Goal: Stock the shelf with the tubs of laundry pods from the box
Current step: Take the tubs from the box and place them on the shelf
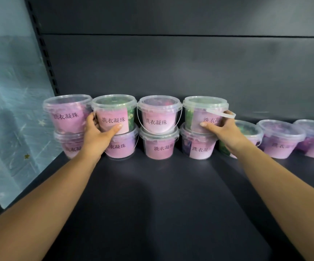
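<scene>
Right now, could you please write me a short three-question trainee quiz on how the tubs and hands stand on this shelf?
1. How many stacks are two tubs high?
2. True or false: the left hand grips a bottom-row tub.
3. Which tub does the right hand hold: A) the top tub of the fourth stack, B) a single tub on the right?

Key: 1. Four. 2. False, it grips the top tub of the second stack. 3. A.
</scene>
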A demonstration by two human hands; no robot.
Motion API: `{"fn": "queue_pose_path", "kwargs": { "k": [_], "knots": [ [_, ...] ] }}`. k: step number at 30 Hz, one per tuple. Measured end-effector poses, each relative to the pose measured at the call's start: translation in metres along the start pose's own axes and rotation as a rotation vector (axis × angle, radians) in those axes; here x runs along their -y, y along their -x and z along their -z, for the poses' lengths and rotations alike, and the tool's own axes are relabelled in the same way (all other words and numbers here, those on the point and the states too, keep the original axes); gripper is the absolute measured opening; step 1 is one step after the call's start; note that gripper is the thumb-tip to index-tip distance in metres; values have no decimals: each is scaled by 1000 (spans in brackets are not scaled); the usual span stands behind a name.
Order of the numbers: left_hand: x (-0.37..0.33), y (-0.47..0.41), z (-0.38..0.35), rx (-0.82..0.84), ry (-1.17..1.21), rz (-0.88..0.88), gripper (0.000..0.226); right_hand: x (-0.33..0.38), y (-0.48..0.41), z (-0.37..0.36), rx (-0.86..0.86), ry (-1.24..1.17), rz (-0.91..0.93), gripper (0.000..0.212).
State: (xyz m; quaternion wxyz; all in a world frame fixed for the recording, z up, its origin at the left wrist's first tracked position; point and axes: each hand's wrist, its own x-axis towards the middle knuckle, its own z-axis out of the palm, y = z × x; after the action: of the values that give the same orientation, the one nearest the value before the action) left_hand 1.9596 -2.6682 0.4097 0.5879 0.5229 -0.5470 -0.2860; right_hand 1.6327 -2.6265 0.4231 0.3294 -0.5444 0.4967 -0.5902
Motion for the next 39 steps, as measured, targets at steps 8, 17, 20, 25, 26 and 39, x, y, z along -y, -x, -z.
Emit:
{"fn": "queue_pose_path", "kwargs": {
  "k": [8,17,20,25,26,39],
  "knots": [
    [8,-3,-2,-34,-1,-27,85,-2,3,-3,-70,141,21,55],
    [11,10,-8,-121,-33,-28,88,-2,14,-22,-299,373,-2,58],
    [2,19,-6,-110,-45,17,83,6,24,-27,-338,370,-40,63],
    [-41,81,-1,-177,220,54,25,21,75,-7,-289,401,-76,35],
    [-50,100,-3,-158,276,64,21,27,95,3,-268,391,-75,24],
    [-154,469,-176,1095,168,-149,11,85,471,265,-419,667,-346,7]
  ]
}}
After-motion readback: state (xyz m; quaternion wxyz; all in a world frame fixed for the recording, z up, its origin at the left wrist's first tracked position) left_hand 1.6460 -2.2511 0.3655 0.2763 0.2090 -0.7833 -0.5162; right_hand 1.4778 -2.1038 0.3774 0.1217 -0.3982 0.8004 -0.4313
